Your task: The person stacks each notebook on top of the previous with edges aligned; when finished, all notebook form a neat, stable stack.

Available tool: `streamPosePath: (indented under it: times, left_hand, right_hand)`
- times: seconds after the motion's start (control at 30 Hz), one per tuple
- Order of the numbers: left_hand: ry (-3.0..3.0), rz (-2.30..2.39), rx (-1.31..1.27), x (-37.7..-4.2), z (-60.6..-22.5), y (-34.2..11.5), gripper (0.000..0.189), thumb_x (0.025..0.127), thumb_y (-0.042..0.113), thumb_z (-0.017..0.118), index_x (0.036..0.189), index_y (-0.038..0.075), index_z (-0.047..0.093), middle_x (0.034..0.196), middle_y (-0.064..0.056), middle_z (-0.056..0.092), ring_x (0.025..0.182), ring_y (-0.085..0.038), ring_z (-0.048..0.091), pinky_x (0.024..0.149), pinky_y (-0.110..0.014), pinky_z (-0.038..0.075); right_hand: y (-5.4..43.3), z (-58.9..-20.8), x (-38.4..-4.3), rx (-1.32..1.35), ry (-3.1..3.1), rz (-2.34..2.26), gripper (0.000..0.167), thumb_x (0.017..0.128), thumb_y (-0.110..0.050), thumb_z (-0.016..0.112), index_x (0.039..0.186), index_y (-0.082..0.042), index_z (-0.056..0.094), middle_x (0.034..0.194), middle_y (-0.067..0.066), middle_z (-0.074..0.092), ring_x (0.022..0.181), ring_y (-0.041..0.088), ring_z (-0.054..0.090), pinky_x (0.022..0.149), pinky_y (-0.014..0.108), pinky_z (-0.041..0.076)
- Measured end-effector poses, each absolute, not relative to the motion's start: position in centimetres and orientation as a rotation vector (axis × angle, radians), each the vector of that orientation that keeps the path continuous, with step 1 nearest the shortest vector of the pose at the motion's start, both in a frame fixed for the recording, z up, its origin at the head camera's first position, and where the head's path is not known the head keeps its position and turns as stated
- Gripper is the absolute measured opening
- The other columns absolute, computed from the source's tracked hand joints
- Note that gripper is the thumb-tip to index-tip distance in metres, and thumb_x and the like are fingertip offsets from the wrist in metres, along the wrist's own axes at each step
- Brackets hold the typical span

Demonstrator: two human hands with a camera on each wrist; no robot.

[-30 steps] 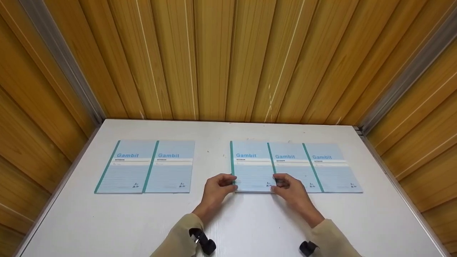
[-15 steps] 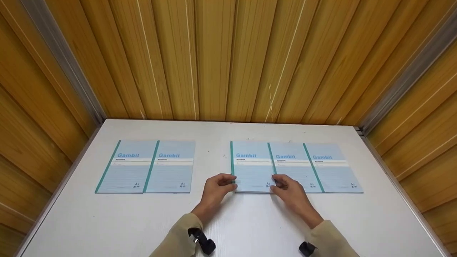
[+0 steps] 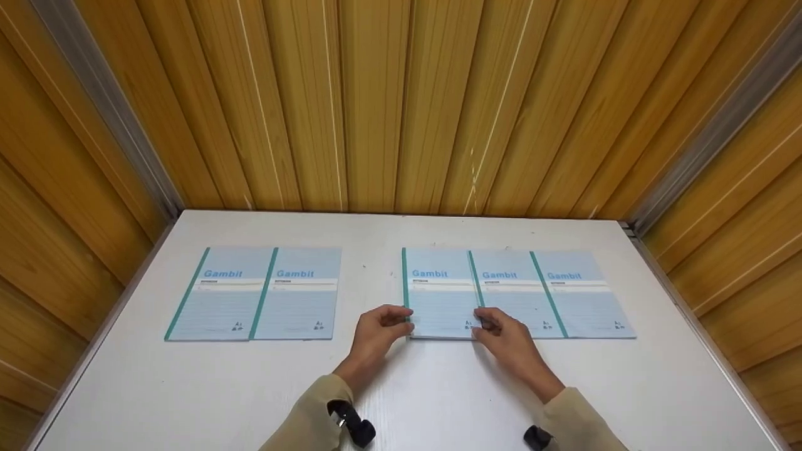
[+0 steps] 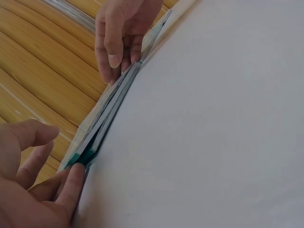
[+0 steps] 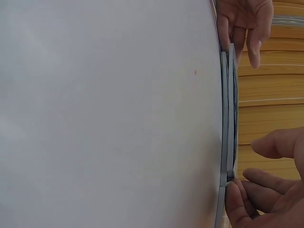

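Two light-blue notebooks lie stacked in front of me, the upper notebook (image 3: pixel 438 300) with "Gambit" on its cover and a green spine on its left. My left hand (image 3: pixel 377 338) holds the spine edge near its lower corner, thumb and index tips against it. At the opposite edge my right hand (image 3: pixel 510 338) holds the lower right corner in the same way. Both wrist views show the stack edge-on: in the left one, a narrow gap parts the upper notebook (image 4: pixel 97 128) from the one beneath near the spines. Fingertips cover the held edges in places.
A middle notebook (image 3: pixel 504 269) lies directly right of the stack, with another notebook (image 3: pixel 579 300) beyond it. Further left, two notebooks (image 3: pixel 229 300) lie side by side. All are on a white table (image 3: pixel 250 388), with wood-patterned panels (image 3: pixel 376 106) behind and at the sides.
My right hand has shifted slightly left, and the upper notebook's right edge now sits a little clear of the neighbouring green spine. My left hand stays at the spine edge.
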State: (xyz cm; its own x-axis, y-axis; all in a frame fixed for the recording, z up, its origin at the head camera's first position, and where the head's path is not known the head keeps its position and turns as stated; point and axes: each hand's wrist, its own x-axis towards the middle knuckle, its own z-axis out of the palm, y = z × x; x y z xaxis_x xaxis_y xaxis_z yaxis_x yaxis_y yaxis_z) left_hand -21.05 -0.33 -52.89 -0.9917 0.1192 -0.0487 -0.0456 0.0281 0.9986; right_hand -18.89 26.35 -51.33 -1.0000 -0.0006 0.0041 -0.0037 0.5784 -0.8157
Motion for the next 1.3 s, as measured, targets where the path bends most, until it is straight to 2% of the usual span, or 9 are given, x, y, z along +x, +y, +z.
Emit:
streamPosePath:
  times: [0.33, 0.47, 0.7, 1.0, 1.17, 1.3]
  left_hand:
    - [2.222, 2.068, 0.105, -21.1, -52.9, 0.8, 0.019, 0.089, 0.000, 0.080, 0.108, 0.002, 0.079, 0.124, -0.010, 0.073, 0.109, -0.024, 0.070, 0.090, -0.033, 0.059]
    - [2.212, 2.056, 0.106, -21.1, -52.9, 1.2, 0.018, 0.091, 0.000, 0.079, 0.109, 0.003, 0.079, 0.126, -0.010, 0.072, 0.113, -0.025, 0.069, 0.095, -0.034, 0.059]
    - [2.170, 2.064, 0.062, -21.1, -52.6, 1.1, 0.019, 0.093, 0.004, 0.078, 0.113, 0.003, 0.078, 0.120, -0.006, 0.073, 0.115, -0.024, 0.068, 0.101, -0.038, 0.057]
    - [2.021, 2.129, 0.004, -21.2, -52.2, 0.0, 0.031, 0.097, 0.014, 0.075, 0.124, -0.001, 0.072, 0.126, -0.013, 0.072, 0.112, -0.024, 0.069, 0.100, -0.043, 0.057]
    - [2.026, 2.139, 0.008, -21.2, -52.2, -0.5, 0.034, 0.096, 0.014, 0.075, 0.125, -0.002, 0.071, 0.128, -0.014, 0.071, 0.113, -0.025, 0.069, 0.100, -0.043, 0.057]
    - [2.080, 2.144, 0.032, -21.1, -52.4, -0.8, 0.034, 0.095, 0.010, 0.076, 0.126, -0.004, 0.070, 0.129, -0.017, 0.070, 0.117, -0.030, 0.068, 0.099, -0.041, 0.058]
  right_hand:
    - [27.1, -51.2, -18.6, -0.029, -2.793, 1.458, 0.041, 0.103, -0.015, 0.070, 0.141, -0.002, 0.065, 0.132, 0.011, 0.071, 0.118, 0.026, 0.067, 0.097, 0.042, 0.056]
    - [27.5, -51.1, -18.7, -0.057, -2.783, 1.435, 0.039, 0.103, -0.013, 0.070, 0.139, -0.002, 0.066, 0.130, 0.011, 0.072, 0.116, 0.026, 0.067, 0.095, 0.041, 0.055]
    - [27.6, -51.3, -18.8, -0.047, -2.785, 1.444, 0.037, 0.101, -0.011, 0.070, 0.138, -0.001, 0.067, 0.127, 0.011, 0.072, 0.115, 0.026, 0.066, 0.096, 0.038, 0.055]
    - [26.8, -51.4, -18.7, 0.004, -2.806, 1.464, 0.039, 0.100, -0.012, 0.072, 0.138, -0.004, 0.067, 0.134, 0.011, 0.070, 0.121, 0.026, 0.065, 0.101, 0.041, 0.055]
    - [26.3, -51.5, -18.6, 0.030, -2.797, 1.478, 0.037, 0.100, -0.011, 0.073, 0.136, -0.005, 0.068, 0.133, 0.009, 0.071, 0.121, 0.026, 0.066, 0.101, 0.042, 0.055]
    - [25.9, -51.7, -18.5, 0.032, -2.803, 1.493, 0.037, 0.100, -0.012, 0.073, 0.136, -0.005, 0.069, 0.133, 0.010, 0.071, 0.120, 0.027, 0.067, 0.101, 0.044, 0.056]
